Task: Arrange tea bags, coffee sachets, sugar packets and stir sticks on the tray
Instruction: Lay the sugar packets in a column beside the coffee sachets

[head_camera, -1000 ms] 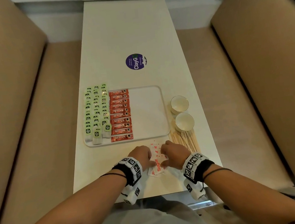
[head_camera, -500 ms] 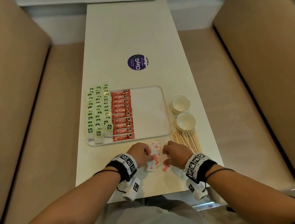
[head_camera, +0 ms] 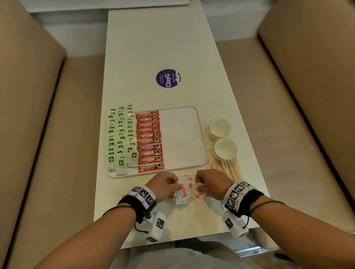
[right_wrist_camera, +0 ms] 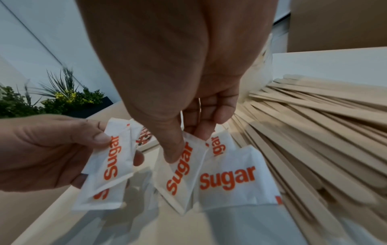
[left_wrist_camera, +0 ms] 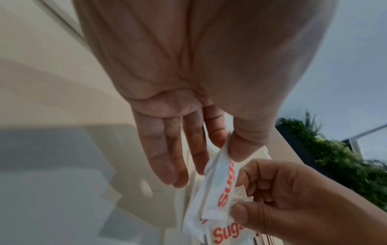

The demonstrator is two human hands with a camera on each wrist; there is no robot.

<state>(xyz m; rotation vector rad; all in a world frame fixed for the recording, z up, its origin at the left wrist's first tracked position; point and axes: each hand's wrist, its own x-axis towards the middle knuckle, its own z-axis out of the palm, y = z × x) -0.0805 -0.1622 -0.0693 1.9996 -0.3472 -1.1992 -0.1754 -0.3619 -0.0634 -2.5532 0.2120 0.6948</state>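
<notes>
On the white tray (head_camera: 182,133), green tea bags (head_camera: 121,139) fill the left part and red coffee sachets (head_camera: 149,140) form a column beside them. In front of the tray lies a loose pile of white sugar packets (head_camera: 184,192). My left hand (head_camera: 176,188) pinches a small stack of sugar packets (right_wrist_camera: 108,165) between thumb and fingers (left_wrist_camera: 217,159). Close beside it, my right hand (head_camera: 198,182) pinches another sugar packet (right_wrist_camera: 180,169) by its top edge (right_wrist_camera: 188,144). Wooden stir sticks (head_camera: 227,168) lie fanned out on the table just right of the hands (right_wrist_camera: 314,124).
Two small white cups (head_camera: 219,127) (head_camera: 225,148) stand right of the tray, behind the sticks. A purple round sticker (head_camera: 168,78) marks the table further back. Tan bench seats (head_camera: 42,173) run along both sides. The tray's right half is bare.
Both hands stayed over the sugar pile. Packets have come up off the table into the pinch of each hand, and the hands sit slightly further apart.
</notes>
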